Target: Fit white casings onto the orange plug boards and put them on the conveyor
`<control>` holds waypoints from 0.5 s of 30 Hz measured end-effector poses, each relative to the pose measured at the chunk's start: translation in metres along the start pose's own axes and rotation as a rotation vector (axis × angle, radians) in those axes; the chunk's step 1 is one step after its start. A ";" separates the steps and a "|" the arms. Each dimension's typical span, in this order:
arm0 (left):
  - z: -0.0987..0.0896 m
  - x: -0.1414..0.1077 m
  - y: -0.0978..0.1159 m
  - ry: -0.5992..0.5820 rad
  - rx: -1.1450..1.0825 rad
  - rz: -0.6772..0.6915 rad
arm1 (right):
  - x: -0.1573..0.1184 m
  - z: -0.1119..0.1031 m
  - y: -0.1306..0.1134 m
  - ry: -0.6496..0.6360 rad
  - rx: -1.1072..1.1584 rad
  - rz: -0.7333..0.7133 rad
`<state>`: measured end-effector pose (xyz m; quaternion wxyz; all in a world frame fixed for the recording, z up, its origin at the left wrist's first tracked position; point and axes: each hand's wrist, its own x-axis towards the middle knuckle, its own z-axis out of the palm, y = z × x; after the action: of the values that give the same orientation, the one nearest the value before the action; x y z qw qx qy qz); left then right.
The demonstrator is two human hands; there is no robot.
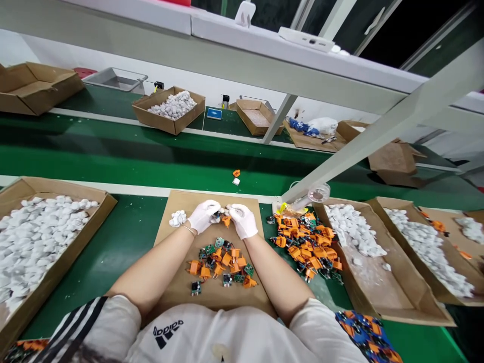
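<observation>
Both my hands wear white gloves and meet above the brown cardboard sheet (170, 272). My left hand (204, 216) is closed on a small dark circuit board (216, 216). Close against it, my right hand (243, 220) pinches an orange plug housing (226, 221); its fingertips are partly hidden. A small heap of white putty-like lumps (177, 218) sits beside my left hand. Below my hands lies a loose pile of orange plug housings (226, 259) with green circuit boards (239, 278) among them.
A bigger heap of orange housings (306, 242) lies to the right, beside a slanting metal post (351, 151). Cardboard boxes of white lumps stand at left (108, 204) and right (408, 297). Beyond runs a green belt (181, 164) with one orange piece (236, 173) and a white lump (236, 181).
</observation>
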<state>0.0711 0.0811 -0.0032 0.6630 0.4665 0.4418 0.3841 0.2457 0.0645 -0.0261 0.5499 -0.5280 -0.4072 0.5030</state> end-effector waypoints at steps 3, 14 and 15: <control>-0.002 0.005 -0.002 -0.003 -0.037 -0.014 | -0.001 0.000 0.004 0.021 0.084 0.028; -0.009 -0.002 -0.006 -0.089 -0.053 -0.046 | -0.009 -0.012 0.004 0.022 0.172 0.065; -0.008 -0.003 -0.007 -0.089 -0.069 -0.045 | -0.010 -0.013 0.003 0.017 0.171 0.063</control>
<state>0.0631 0.0789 -0.0104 0.7061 0.4500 0.4089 0.3628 0.2559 0.0524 -0.0301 0.5803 -0.4961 -0.3413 0.5483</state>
